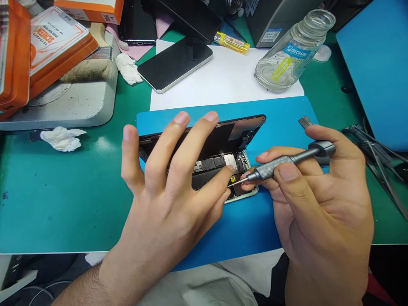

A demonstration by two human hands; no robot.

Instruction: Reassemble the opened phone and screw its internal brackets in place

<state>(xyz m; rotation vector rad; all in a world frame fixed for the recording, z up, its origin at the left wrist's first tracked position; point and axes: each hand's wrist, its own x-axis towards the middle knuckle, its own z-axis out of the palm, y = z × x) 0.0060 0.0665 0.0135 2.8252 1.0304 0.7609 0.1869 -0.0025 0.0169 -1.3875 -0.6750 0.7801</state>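
Observation:
An opened phone [236, 197] lies on the blue mat, its inner parts and battery showing. Its screen [219, 138] is lifted and leans back at the far edge. My left hand [172, 195] spans the phone, with outer fingers stretched over the raised screen, holding it up. The left index finger and thumb point down at the phone's body. In my right hand [315, 199] is a grey screwdriver [274, 167], its thin tip down at the lower part of the phone, near my left fingertips. A flat grey metal end [305, 122] sticks out past a right finger; its kind is unclear.
Another phone [175, 63] lies on white paper behind the mat. A glass jar [287, 55] stands tilted in view at back right. Tweezers [379, 157] rest at the right. Orange boxes [60, 38] sit on a grey device at left, near crumpled tissue [63, 138].

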